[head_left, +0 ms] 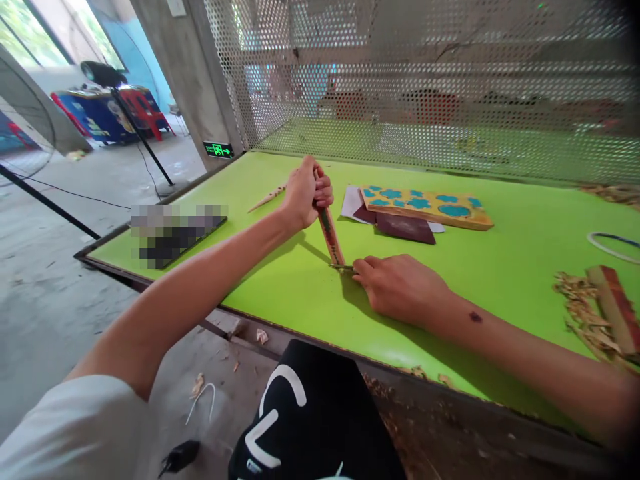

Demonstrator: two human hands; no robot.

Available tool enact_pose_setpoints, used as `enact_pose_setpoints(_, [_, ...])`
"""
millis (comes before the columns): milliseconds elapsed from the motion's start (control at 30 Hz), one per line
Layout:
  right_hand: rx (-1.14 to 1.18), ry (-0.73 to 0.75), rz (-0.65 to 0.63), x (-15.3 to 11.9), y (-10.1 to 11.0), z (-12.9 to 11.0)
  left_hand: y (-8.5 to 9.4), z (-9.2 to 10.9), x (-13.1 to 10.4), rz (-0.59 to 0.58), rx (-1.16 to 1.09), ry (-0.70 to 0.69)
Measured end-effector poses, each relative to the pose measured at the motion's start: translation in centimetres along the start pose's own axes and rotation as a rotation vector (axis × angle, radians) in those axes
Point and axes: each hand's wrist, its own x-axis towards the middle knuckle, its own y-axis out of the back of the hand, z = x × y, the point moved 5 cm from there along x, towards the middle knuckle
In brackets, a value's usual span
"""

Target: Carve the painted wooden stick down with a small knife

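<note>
My left hand is wrapped round the upper part of a narrow wooden strip with dark and reddish marks on its face. The strip leans, its lower end at the green tabletop. In my right hand, the fingers pinch a small thin blade, which lies across the strip's lower end; its handle is hidden in the fingers. Behind my left hand lies a pale pointed wooden piece with dark spots. Beyond both hands, a wooden board with blue patches rests partly over dark red sandpaper sheets.
A reddish wood block lies at the right beside curled wood shavings. A white ring is behind them. On the left is a dark flat object, partly blurred out. A perforated metal screen borders the table's back.
</note>
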Motion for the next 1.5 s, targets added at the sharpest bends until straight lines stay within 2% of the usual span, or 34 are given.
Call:
enact_pose_setpoints(100, [-0.012,-0.015,-0.033,-0.8,-0.2,0.6,0.2,-0.1,0.0,0.022,-0.010,-0.002])
enact_pose_setpoints(233, [-0.019,-0.017,0.022,-1.5,-0.5,1.3,-0.1,-0.2,-0.2,0.010,0.006,-0.025])
enact_pose_setpoints(500, [-0.033,-0.081,0.132,0.8,-0.2,0.1,-1.6,-0.5,-1.0,-0.004,0.028,-0.070])
enact_pose_setpoints(633, [-0.037,-0.075,0.101,1.0,-0.1,-0.1,-2.0,-0.4,-1.1,-0.024,0.034,-0.063])
enact_pose_setpoints(800, [-0.023,-0.031,0.044,0.4,-0.2,0.0,-1.4,-0.2,-1.2,-0.005,0.001,-0.038])
enact_pose_setpoints(1000, [-0.019,0.016,0.001,-0.7,-0.5,1.2,-1.3,-0.4,-0.9,-0.029,-0.013,-0.031])
enact_pose_setpoints(1133, [-0.024,-0.010,0.076,-0.6,-0.7,1.7,-2.2,-0.7,-1.1,-0.061,0.027,-0.046])
enact_pose_setpoints(1300, [-0.035,-0.058,0.193,0.4,-0.1,1.0,-3.4,-0.9,-1.7,-0.073,0.064,-0.039])
enact_pose_setpoints(1500, [-0.012,-0.057,0.111,0.4,-0.1,0.9,-4.4,-0.9,-1.8,-0.138,0.203,-0.070])
